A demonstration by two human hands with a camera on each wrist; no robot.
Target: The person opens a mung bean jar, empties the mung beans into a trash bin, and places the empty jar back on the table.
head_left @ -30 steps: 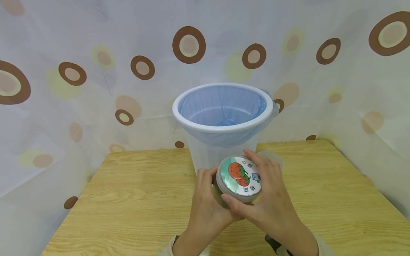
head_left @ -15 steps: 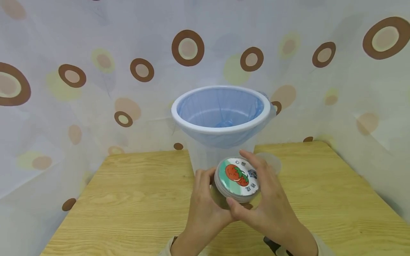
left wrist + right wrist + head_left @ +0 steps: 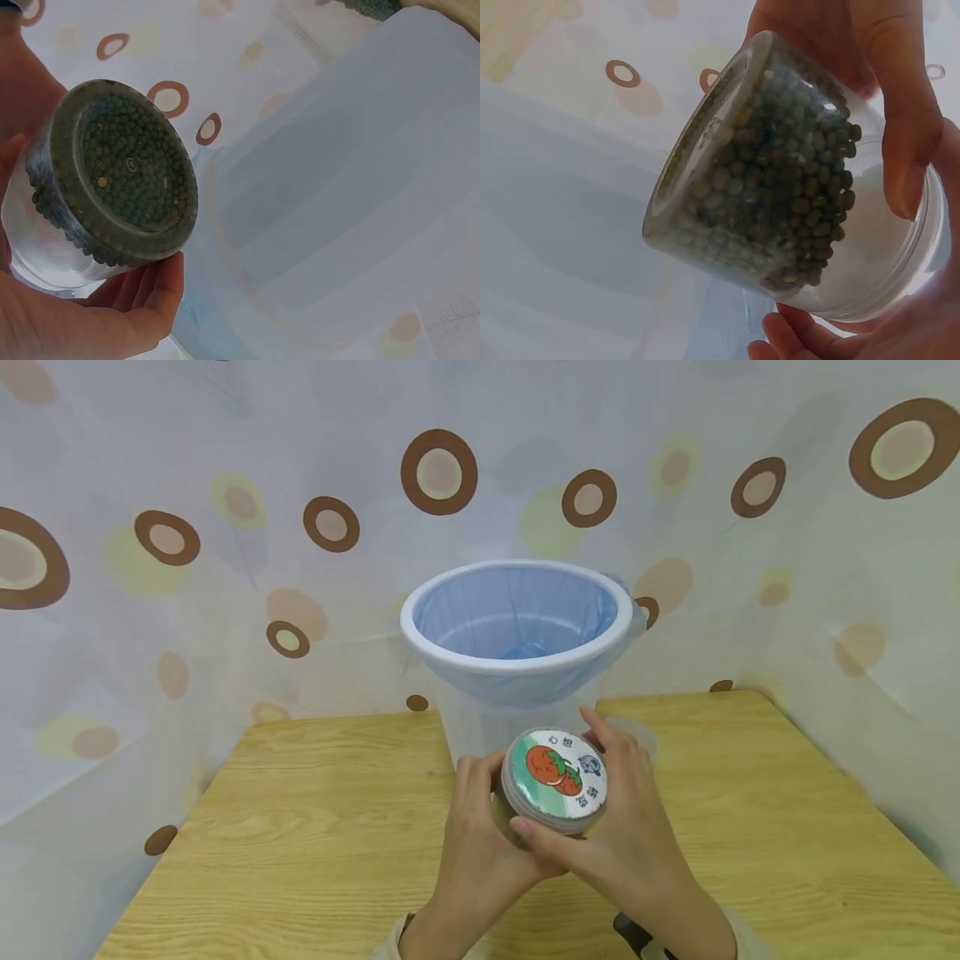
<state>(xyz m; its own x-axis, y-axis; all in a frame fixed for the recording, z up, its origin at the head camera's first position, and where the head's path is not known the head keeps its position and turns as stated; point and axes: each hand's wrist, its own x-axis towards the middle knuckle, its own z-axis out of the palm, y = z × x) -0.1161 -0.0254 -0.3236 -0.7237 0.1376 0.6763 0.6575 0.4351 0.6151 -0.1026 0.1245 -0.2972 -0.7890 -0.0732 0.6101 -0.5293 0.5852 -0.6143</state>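
Both hands hold a clear round jar of green beans, tilted in front of a bin in the head view. Its lid bears a picture of red fruit and some characters. The left hand grips the jar's body from the left. The right hand has its thumb and fingers around the lid's edge. In the left wrist view the jar's bottom faces the camera, with beans showing through. Whether the lid is loose cannot be told.
A white bin lined with a blue bag stands at the back of the wooden table. Behind the right hand is a clear round container, partly hidden. A patterned sheet hangs around the table's back and sides.
The lid's picture has turned slightly counterclockwise with the right hand's fingers. Since then, the right thumb and index finger have shifted back along the rim. The left hand keeps its grip.
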